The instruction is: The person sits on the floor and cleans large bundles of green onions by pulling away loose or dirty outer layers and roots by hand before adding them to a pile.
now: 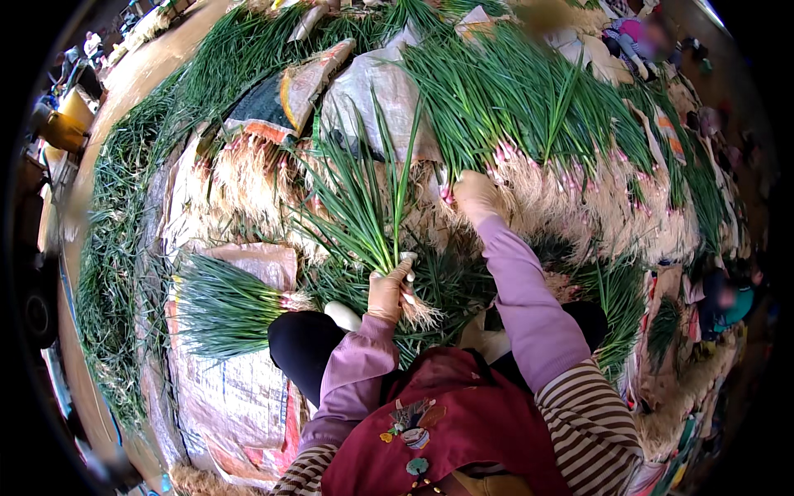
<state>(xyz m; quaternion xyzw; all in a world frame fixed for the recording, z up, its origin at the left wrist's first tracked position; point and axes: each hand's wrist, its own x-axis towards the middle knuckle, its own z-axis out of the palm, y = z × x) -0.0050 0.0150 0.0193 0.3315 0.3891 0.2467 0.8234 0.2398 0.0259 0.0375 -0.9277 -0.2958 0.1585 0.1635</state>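
Observation:
My left hand, in a thin pale glove, grips a small bunch of spring onions near my lap. Their green leaves fan upward and away from me, while whitish bulbs and stringy roots hang below the fingers. My right hand reaches forward to the left end of a long row of spring onions with pinkish bulbs. Its fingers are curled around stems just above the roots, and the fingertips are partly hidden. Pink bulbs show just left of that hand.
A sorted bunch lies on woven sacks by my left knee. Another sack covers onions ahead, above bared roots. Loose leaves heap along the left edge. Other people sit at the far right.

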